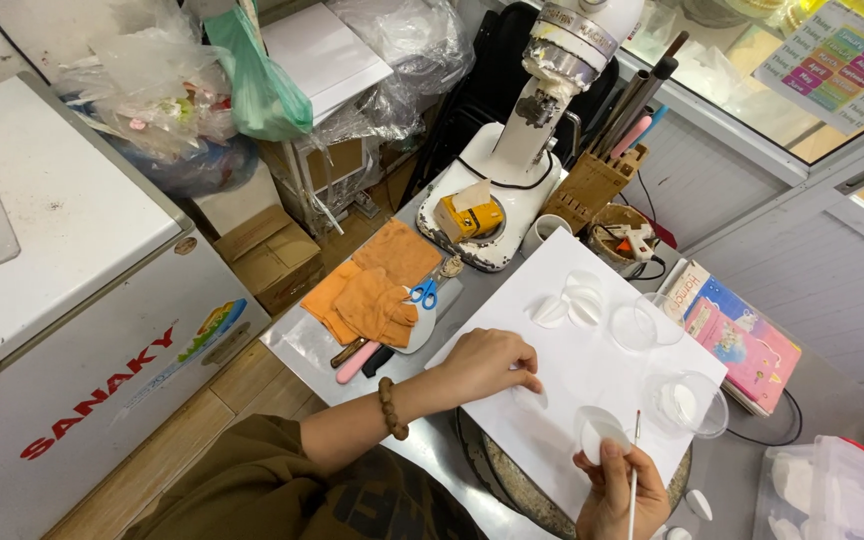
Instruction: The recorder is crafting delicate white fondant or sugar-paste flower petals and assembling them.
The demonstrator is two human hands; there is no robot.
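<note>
Head view, one work surface, looking down. Item one: white sheet (592, 370), large and flat, lying across a round turntable (512, 470) on a grey metal table (302, 345); it bears several small white discs (567, 300) toward its far side and two shallow clear dishes (697, 400), one holding white material. Item two: white disc (597, 432), thin, pale, round to oval, smooth-faced, held at the near edge of the sheet. Left hand (492, 362): fingers curled and narrow, tips pressed down on another small pale piece (532, 397) on the sheet; a brown bead bracelet (393, 408) at the wrist. Right hand (620, 488): closed on a thin brush (633, 470) held upright, thumb and fingers also against the held disc. Handling, as judged: the disc looks very light, thin and probably soft or brittle, easily dented or cracked; best taken by the rim with light fingertips or supported from below, not pinched across its face. The sheet is likely limp and would slide if pushed. Also present: orange cloths (372, 290) with blue-handled scissors (424, 293), a white stand mixer (522, 130), a wooden holder of tools (597, 180), a pink book (742, 340), a white chest freezer (62, 300), plastic bags (182, 80), a clear tub (832, 490).
</note>
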